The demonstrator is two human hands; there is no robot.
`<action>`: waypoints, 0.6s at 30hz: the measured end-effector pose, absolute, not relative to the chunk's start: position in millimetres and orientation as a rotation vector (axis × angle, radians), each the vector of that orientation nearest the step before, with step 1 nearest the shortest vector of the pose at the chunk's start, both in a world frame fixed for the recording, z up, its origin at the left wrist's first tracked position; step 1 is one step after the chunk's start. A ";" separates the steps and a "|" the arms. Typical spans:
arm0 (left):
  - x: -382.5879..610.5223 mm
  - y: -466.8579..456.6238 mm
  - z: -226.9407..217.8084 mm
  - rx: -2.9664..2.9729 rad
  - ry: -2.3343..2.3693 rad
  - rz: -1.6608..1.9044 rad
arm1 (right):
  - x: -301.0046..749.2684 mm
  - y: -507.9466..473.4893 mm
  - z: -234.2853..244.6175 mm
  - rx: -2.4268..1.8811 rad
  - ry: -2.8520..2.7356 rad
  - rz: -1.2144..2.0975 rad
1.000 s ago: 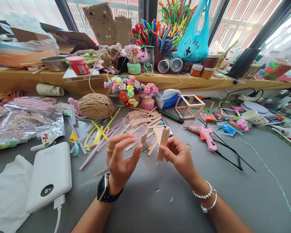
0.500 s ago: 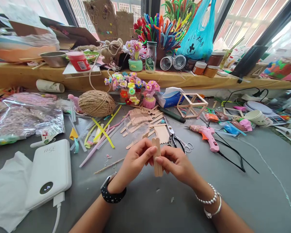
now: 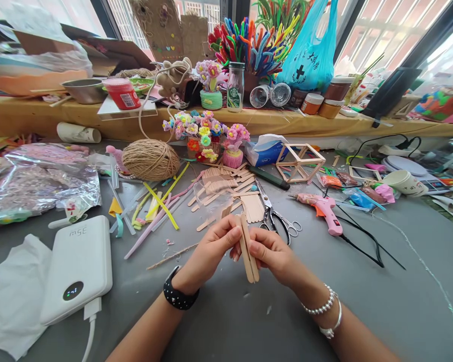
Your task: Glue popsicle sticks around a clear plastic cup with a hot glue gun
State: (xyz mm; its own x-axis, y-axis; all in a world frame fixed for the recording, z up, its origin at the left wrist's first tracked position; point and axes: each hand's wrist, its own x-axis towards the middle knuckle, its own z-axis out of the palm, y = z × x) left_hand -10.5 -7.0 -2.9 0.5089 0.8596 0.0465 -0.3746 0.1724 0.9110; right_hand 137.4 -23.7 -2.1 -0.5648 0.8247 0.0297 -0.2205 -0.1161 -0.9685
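Both my hands meet over the grey table, pinching a small stack of wooden craft sticks (image 3: 249,251) that stands nearly upright, its lower end tilted right. My left hand (image 3: 211,251), with a black watch on the wrist, grips the sticks from the left with thumb and fingers closed. From the right, my right hand (image 3: 274,251), with bead bracelets on the wrist, pinches the same sticks. Just beyond lie a loose pile of craft sticks (image 3: 222,186) and scissors (image 3: 274,216).
A pink glue gun (image 3: 322,206) with a black cord lies to the right, and a stick-frame cube (image 3: 300,163) stands behind it. A twine ball (image 3: 151,159), coloured straws (image 3: 160,201) and a white power bank (image 3: 79,266) are on the left. Pipe-cleaner flower pots (image 3: 207,136) stand at the back.
A second ago my hands were apart, the right alone holding the sticks. The left hand came over and gripped them too; the stack has since tilted slightly.
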 end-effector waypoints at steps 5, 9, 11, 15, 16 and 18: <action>-6.7 -7.1 -3.6 1.254 0.799 1.046 | 136.8 -20.9 -3.7 -0.844 -1.520 1.538; -5.5 -7.5 -5.6 1.509 1.037 1.118 | 139.8 -17.8 -2.0 -1.022 -1.735 1.186; -5.7 -7.3 -5.4 1.551 1.024 1.077 | 142.4 -16.3 -2.2 -1.054 -1.826 1.079; -5.2 -6.8 -2.9 1.588 0.858 0.880 | 148.1 -15.2 -3.8 -1.106 -1.762 0.943; -4.8 -6.9 -2.6 1.578 0.823 0.838 | 149.1 -15.5 -4.1 -1.107 -1.729 0.945; -3.7 -7.3 -2.5 1.523 0.769 0.789 | 149.7 -16.7 -4.7 -1.095 -1.691 0.977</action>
State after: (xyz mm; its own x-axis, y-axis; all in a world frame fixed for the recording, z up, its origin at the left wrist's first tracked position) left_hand -3.7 -7.3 -2.5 0.5521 0.8320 0.0539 0.0326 -0.0862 0.9957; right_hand 149.7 -16.7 -4.7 -0.2324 0.9406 0.2474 0.2559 0.3045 -0.9175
